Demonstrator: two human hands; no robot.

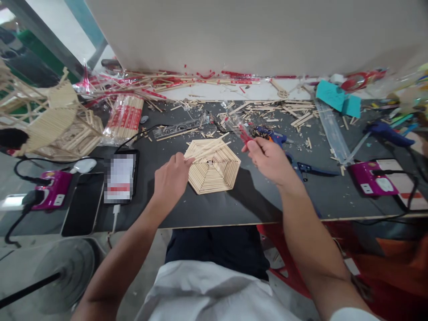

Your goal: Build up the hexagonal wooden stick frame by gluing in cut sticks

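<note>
My left hand (pixel 172 178) is closed round a few thin wooden sticks (pixel 212 150), which reach to the right over a hexagonal panel (pixel 214 178) of pale sticks. The panel lies on the dark table (pixel 200 211). To the right of the panel, my right hand (pixel 265 158) pinches a red and clear plastic wrapper (pixel 244 133), raised above the tabletop.
Phones (pixel 121 176) and a purple power adapter (pixel 55 189) lie left, near a stick structure (pixel 56 120) and wrapped sticks (pixel 125 118). Blue pliers (pixel 314 170), a blue glue gun (pixel 272 136) and another purple adapter (pixel 372 178) are right. Stick scraps (pixel 267 108) litter the back.
</note>
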